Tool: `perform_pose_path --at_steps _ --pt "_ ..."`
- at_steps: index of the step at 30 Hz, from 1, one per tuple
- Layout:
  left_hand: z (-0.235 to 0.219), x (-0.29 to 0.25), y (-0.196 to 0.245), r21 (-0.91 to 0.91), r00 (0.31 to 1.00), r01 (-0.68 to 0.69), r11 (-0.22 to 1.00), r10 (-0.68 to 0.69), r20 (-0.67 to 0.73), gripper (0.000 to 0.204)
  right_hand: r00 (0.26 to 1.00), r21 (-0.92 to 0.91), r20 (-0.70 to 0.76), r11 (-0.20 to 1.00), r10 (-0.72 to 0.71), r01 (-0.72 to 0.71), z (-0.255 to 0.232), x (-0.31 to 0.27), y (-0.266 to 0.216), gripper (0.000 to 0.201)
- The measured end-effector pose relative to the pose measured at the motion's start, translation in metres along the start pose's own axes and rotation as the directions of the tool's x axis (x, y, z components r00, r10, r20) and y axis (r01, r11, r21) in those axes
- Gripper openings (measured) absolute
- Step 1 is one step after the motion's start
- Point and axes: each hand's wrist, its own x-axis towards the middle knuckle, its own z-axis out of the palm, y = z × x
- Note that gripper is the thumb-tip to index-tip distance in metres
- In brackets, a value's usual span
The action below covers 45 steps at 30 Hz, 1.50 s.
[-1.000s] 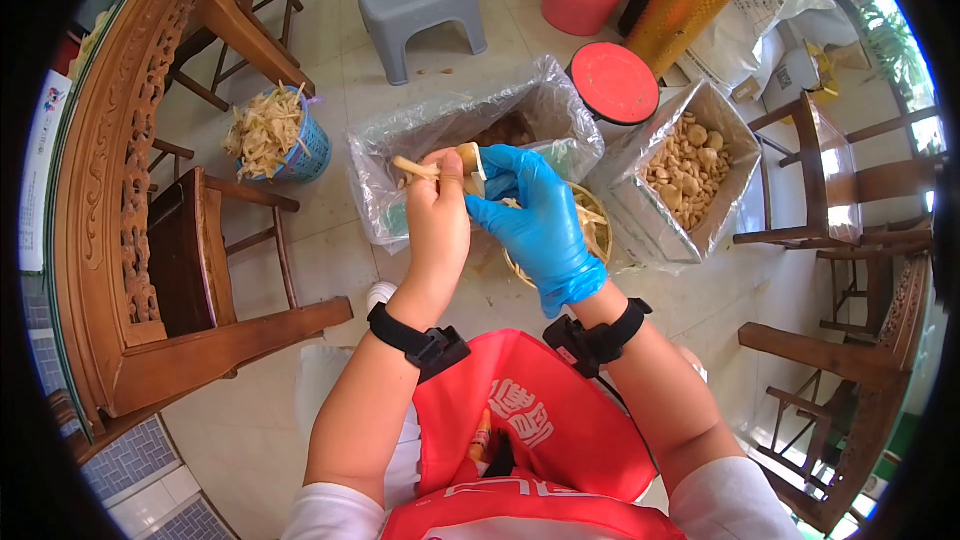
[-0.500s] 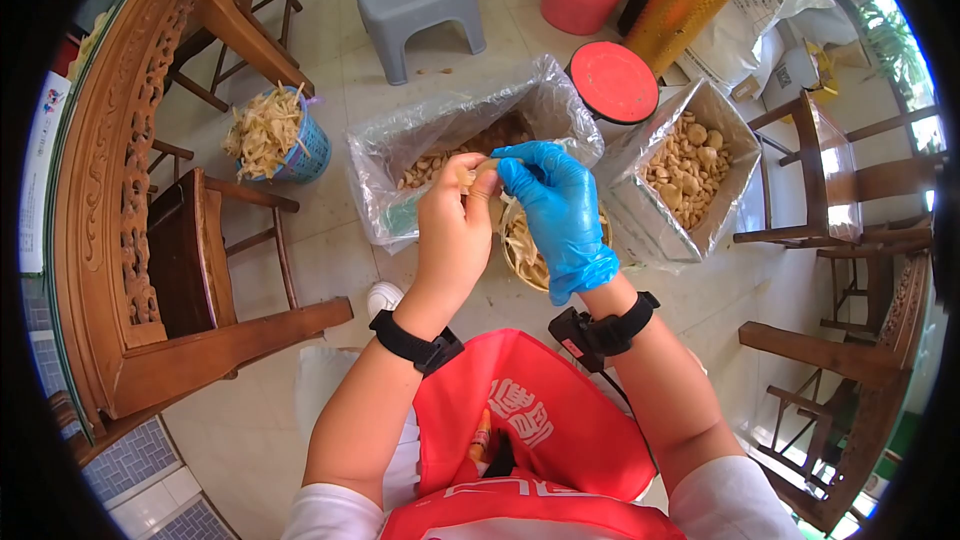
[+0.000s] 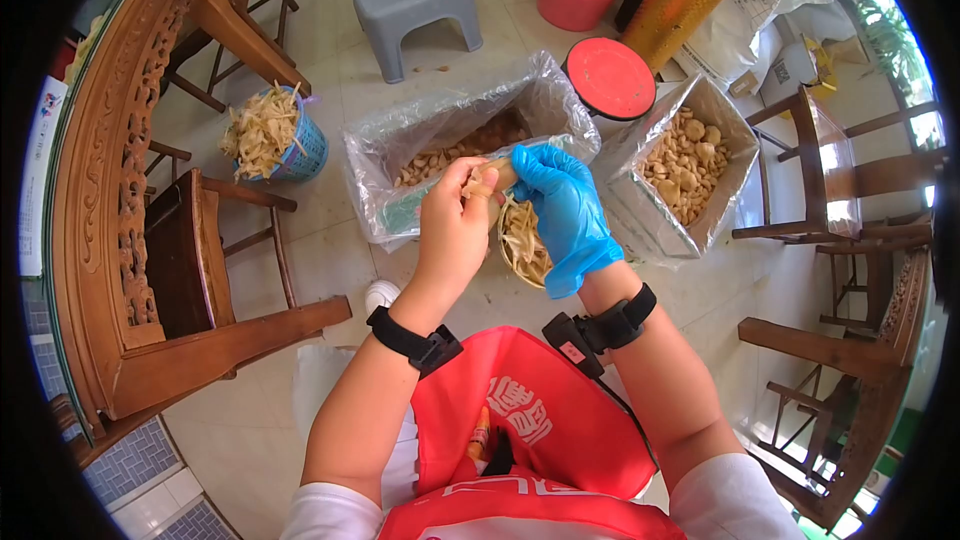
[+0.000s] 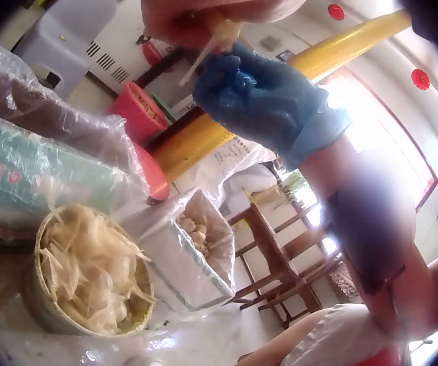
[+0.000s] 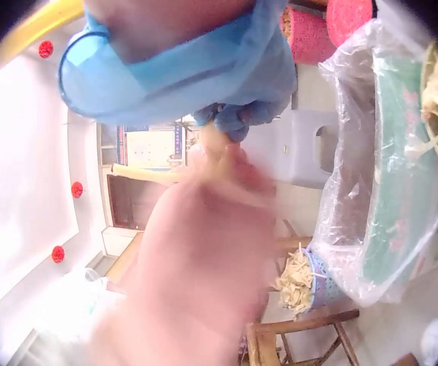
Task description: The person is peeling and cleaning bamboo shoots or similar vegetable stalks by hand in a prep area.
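A small pale root [image 3: 492, 178] is gripped between the curled fingers of the bare left hand [image 3: 452, 220] and the pinching gloved right hand [image 3: 562, 208], held at centre frame above the round basket [image 3: 510, 255] of peelings. A plastic-lined box [image 3: 400, 145] is pressed close at 11 o'clock, a second lined box [image 3: 725, 175] at 2 o'clock; open floor is left at 9 o'clock. Both hands have been lowered slightly since the earlier frame.

The gloved right hand [image 5: 234, 84] fills the top of the frame, its fingertips pinching a pale piece [image 5: 213, 145] against the blurred left hand [image 5: 204, 229] at centre. A plastic-lined box [image 5: 379, 175] stands along the right edge, and a blue basket [image 5: 310, 278] of shreds sits lower centre-right.
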Motion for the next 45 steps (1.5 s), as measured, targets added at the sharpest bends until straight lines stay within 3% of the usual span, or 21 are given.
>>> perform_pose_path --at_steps 4,6,7,9,12,16,19,21,25,27,31,33,34,36,37,41,43,45 --pt "-0.002 0.001 -0.001 -0.021 1.0 0.027 0.999 -0.027 0.014 0.027 0.996 0.164 0.045 0.983 0.073 -0.08 -0.006 0.008 0.011 0.018" --pt "0.001 -0.001 0.002 -0.284 0.998 0.037 0.958 -0.022 0.057 0.029 0.989 0.402 0.088 0.904 0.122 -0.147 -0.008 0.012 0.018 0.018" --pt "0.002 -0.001 0.002 -0.284 0.998 0.036 0.958 -0.02 0.057 0.029 0.989 0.402 0.088 0.904 0.121 -0.146 -0.008 0.011 0.017 0.018" --pt "0.002 0.0 0.004 -0.22 0.999 0.039 0.975 -0.032 0.035 0.03 0.996 0.22 -0.001 0.972 0.087 -0.085 -0.005 0.007 0.012 0.016" --pt "0.0 0.002 0.008 -0.283 0.995 0.097 0.954 -0.09 0.037 0.029 0.999 0.076 -0.053 0.997 0.002 0.002 0.0 0.003 0.001 0.017" --pt "0.0 0.001 0.006 -0.336 0.992 0.123 0.934 -0.112 0.051 0.029 0.997 0.039 -0.063 0.998 -0.041 0.044 -0.004 0.005 0.002 0.019" --pt "-0.002 0.001 0.011 -0.415 0.979 0.203 0.887 -0.187 0.078 0.034 0.998 0.032 0.007 0.997 -0.064 0.064 -0.005 0.007 0.002 0.017" --pt "-0.008 0.003 0.007 -0.51 0.961 0.273 0.815 -0.203 0.19 0.032 0.995 -0.019 -0.036 0.995 -0.095 0.095 -0.003 0.005 -0.001 0.017" --pt "-0.007 0.003 0.011 -0.62 0.972 0.235 0.749 -0.182 0.148 0.03 0.992 -0.036 -0.099 0.997 -0.076 0.073 -0.004 0.006 -0.002 0.018" --pt "-0.007 0.004 0.006 -0.633 0.974 0.226 0.741 -0.185 0.132 0.03 1.0 -0.044 0.008 0.999 -0.004 0.005 -0.011 0.01 0.006 0.023" --pt "-0.008 0.006 0.004 -0.558 0.989 0.142 0.818 -0.141 0.045 0.031 0.992 0.053 -0.124 0.998 0.027 -0.021 -0.002 0.004 0.002 0.026" --pt "-0.008 0.007 0.003 -0.452 0.994 0.094 0.887 -0.109 -0.006 0.028 0.938 -0.155 -0.248 0.966 -0.242 0.208 -0.002 0.006 0.003 0.028" --pt "-0.007 0.007 0.004 -0.455 0.994 0.093 0.886 -0.108 -0.007 0.028 0.938 -0.157 -0.247 0.965 -0.244 0.21 -0.002 0.005 0.001 0.028" --pt "-0.004 0.006 0.004 -0.398 0.998 0.05 0.916 -0.065 -0.025 0.021 0.988 -0.134 -0.001 0.979 -0.156 0.154 -0.002 0.001 -0.005 0.027" --pt "-0.001 0.006 0.002 -0.429 0.999 0.016 0.903 -0.032 -0.03 0.019 0.992 -0.189 0.032 0.973 -0.126 0.13 0.003 -0.002 -0.006 0.025" --pt "0.001 0.005 0.002 -0.374 0.999 0.016 0.927 -0.033 -0.04 0.022 0.976 -0.229 -0.014 0.951 -0.218 0.209 0.003 0.0 0.011 0.022" --pt "-0.001 0.008 -0.002 -0.262 0.997 -0.041 0.964 0.058 0.059 0.027 0.967 -0.261 -0.032 0.936 -0.254 0.237 0.001 0.0 0.012 0.022" --pt "-0.004 0.008 -0.003 -0.212 0.996 -0.049 0.976 0.065 0.066 0.028 0.956 -0.294 -0.05 0.92 -0.288 0.261 0.0 0.0 0.012 0.021"
